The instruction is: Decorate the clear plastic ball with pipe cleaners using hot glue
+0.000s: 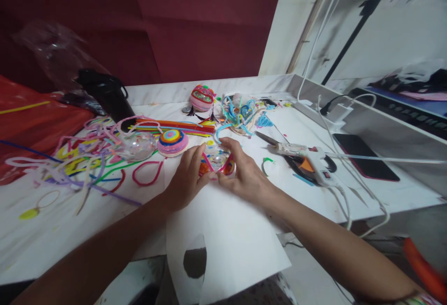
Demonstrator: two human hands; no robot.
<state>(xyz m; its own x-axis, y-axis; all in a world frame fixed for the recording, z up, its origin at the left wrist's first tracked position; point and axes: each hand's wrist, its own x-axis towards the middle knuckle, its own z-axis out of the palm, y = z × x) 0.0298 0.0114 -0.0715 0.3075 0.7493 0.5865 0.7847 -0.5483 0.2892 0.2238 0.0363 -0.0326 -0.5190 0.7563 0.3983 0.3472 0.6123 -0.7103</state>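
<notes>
Between both hands is a clear plastic ball [218, 156] with colourful bits in or on it and a bright pink pipe cleaner bent in a V across its near side. My left hand [185, 177] grips its left side, thumb near the bottom of the V. Fingers of my right hand [246, 172] curl round the right side, thumb also low by the pink strip. Orange patches show at the ball's lower edges; the palms hide the rest. Beneath lies a white paper sheet [230, 235]. Just left is a half-ball covered in rainbow rings [172, 143].
Loose pipe cleaners [87, 165] and a clear ball [138, 145] lie left, by a black bottle [106, 100]. A decorated ball [202, 98] and a tangled blue pile [239, 114] sit behind. Rightward are a glue gun [316, 163], scissors [267, 138], phone [365, 156] and cords.
</notes>
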